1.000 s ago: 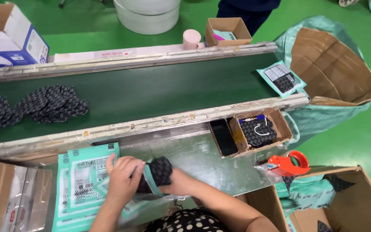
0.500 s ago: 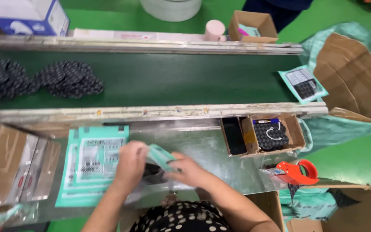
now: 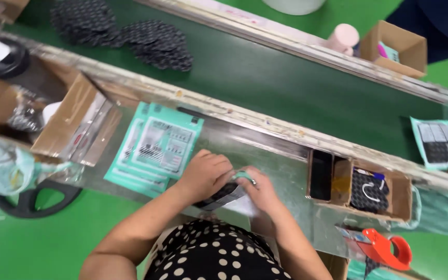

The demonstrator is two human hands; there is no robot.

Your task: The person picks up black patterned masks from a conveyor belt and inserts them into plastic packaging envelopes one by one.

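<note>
Gripping one teal packet (image 3: 232, 191), left hand (image 3: 203, 173) and right hand (image 3: 263, 192) meet.

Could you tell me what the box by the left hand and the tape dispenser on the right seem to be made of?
The box looks like plain brown corrugated cardboard: matte, with folded flaps. The tape dispenser seems to be glossy orange-red moulded plastic, judging by its smooth sheen and rounded handle loop; I cannot tell whether it has metal parts.

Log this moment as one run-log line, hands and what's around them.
left hand: on teal pouch | right hand: on same pouch | beside: stack of teal pouches | surface: metal worktable
</note>
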